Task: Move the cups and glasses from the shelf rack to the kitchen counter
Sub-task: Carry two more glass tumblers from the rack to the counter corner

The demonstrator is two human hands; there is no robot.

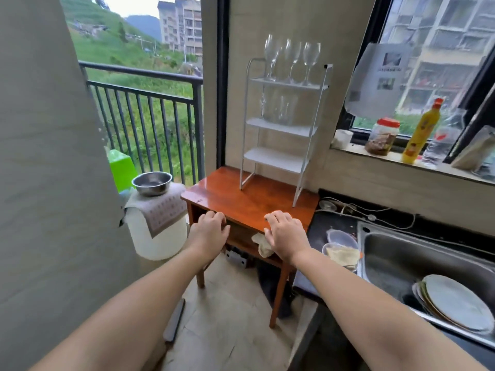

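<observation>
— Currently, which step are you on?

— None begun. Your left hand (211, 228) and right hand (285, 232) rest at the wooden table's (235, 194) front edge, fingers loosely curled, holding nothing.

— Locate the glassware.

— Wine glasses (292, 58) stand on the shelf rack's (284, 127) top tier; clear glasses (281, 109) on the second tier.

— Next move?

— Probably reach up, grip one stem, and carry it right to the kitchen counter (337, 226).

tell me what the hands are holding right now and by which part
Nothing is held. The left hand and right hand are empty, at the front edge of the wooden table.
</observation>
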